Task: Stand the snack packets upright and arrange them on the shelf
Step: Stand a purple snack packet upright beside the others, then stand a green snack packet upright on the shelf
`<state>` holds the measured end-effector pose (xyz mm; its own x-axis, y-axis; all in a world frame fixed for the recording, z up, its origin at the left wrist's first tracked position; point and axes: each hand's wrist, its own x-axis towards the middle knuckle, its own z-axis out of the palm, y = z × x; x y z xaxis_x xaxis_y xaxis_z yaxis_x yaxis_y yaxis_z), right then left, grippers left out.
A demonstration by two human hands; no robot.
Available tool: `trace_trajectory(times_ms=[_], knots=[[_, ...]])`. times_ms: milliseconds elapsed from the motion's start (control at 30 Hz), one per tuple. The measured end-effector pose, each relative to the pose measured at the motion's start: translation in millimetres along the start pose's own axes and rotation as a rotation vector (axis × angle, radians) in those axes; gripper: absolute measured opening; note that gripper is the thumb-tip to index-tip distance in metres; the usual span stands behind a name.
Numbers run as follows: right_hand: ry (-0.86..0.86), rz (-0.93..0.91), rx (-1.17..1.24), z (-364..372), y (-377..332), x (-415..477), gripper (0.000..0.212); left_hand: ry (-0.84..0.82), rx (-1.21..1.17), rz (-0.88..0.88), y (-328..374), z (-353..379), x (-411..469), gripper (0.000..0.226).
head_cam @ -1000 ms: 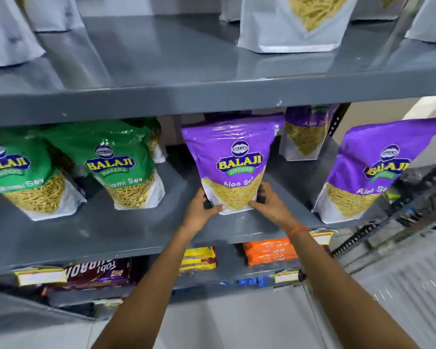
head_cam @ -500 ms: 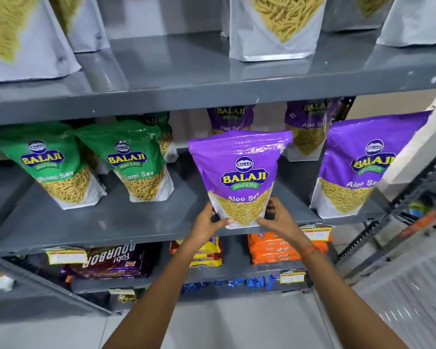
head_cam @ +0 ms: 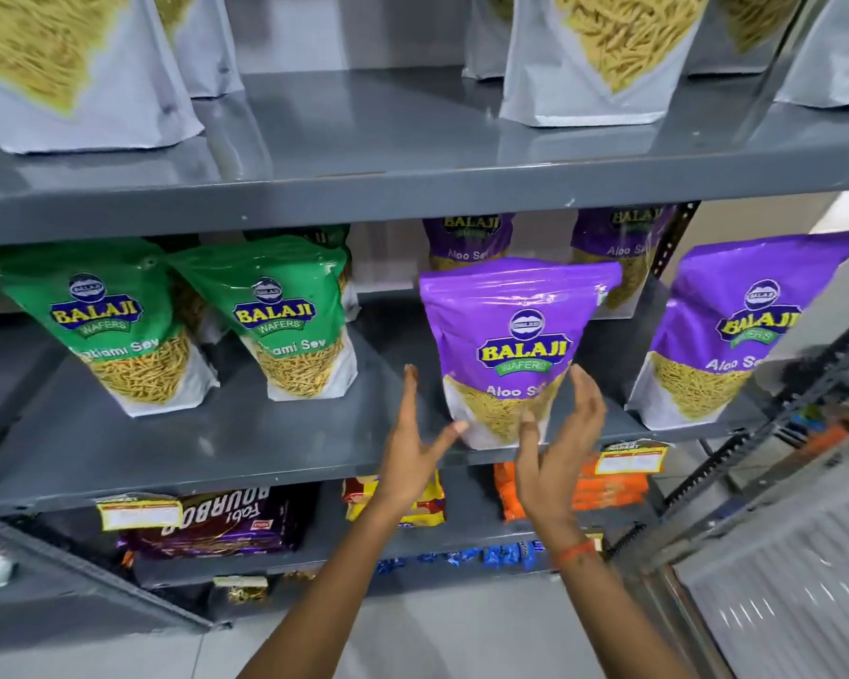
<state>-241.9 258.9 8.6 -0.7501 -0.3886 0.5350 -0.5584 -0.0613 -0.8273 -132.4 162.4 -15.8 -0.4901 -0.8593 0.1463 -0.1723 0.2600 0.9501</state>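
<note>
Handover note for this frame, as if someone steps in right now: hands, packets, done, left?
Left hand: open, off to the packet's left, holding nothing.
Right hand: open, fingers spread beside the packet's lower right, no grip.
Middle purple Aloo Sev packet: upright at the front of the grey middle shelf.
Done: two green packets and right purple packet also stand in the front row.
Left: fix row spacing; check the back purple packets, partly hidden.

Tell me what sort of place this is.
Most likely a grocery shop aisle: grey metal shelves hold rows of branded snack packets, with price labels clipped to the shelf edges.
</note>
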Motion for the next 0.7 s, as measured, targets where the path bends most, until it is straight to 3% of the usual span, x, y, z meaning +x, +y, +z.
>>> trace_trajectory(times_ms=[67, 133, 233, 300, 367, 400, 467, 567, 700], knots=[[-0.035, -0.111, 0.048, 30, -34, -23, 0.049, 0.168, -0.022, 0.077, 1, -30, -5, 0.082], [-0.217, -0.182, 0.075, 69, -58, -41, 0.045, 0.336, 0.002, 0.130, -3, -67, -4, 0.081], [-0.455, -0.133, 0.043, 146, -67, -46, 0.052, 0.483, 0.033, 0.096, -25, -127, 17, 0.087], [-0.566, 0.047, 0.007, 191, -53, -33, 0.066, 0.407, 0.013, -0.052, -54, -164, 44, 0.099], [-0.700, 0.260, 0.033, 219, -40, -16, 0.084, 0.193, 0.010, -0.202, -82, -197, 71, 0.113], [-0.775, 0.344, 0.071, 226, -34, -10, 0.093, 0.068, 0.011, -0.252, -93, -208, 83, 0.106], [-0.870, 0.435, 0.138, 230, -24, -4, 0.098, -0.073, 0.013, -0.265, -104, -219, 92, 0.053], [-0.898, 0.486, 0.186, 224, -10, -11, 0.096, -0.080, 0.047, -0.269, -101, -221, 83, 0.038], [-0.922, 0.458, 0.140, 191, -12, -35, 0.077, -0.019, 0.081, -0.223, -100, -217, 33, 0.046]])
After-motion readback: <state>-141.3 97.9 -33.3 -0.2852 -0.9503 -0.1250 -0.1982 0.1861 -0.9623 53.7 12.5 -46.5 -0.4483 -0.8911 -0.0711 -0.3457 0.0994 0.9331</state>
